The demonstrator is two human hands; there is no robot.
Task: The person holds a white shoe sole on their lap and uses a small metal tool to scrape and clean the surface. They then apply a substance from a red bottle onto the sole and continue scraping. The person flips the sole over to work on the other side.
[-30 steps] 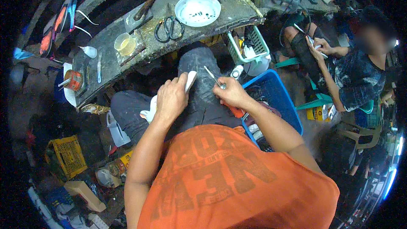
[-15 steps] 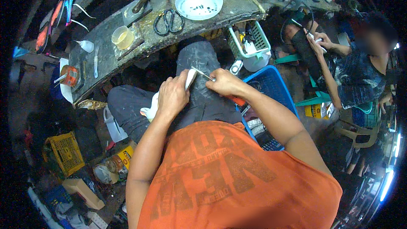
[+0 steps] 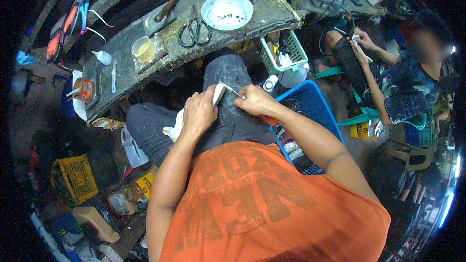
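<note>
Our left hand clasps the white piece above our thigh; our right hand pinches a thin tool, its tip at the piece's upper end — touching or not, we cannot tell. Scissors lie by the bench's near edge — a can stands at its left end.

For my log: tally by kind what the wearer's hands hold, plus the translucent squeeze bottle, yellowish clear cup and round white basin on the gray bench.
White shoe-like piece, left hand: 1
Thin pale-tipped tool, right hand: 1
Translucent squeeze bottle: 1
Yellowish clear cup: 1
Round white basin: 1
Total: 5
</note>
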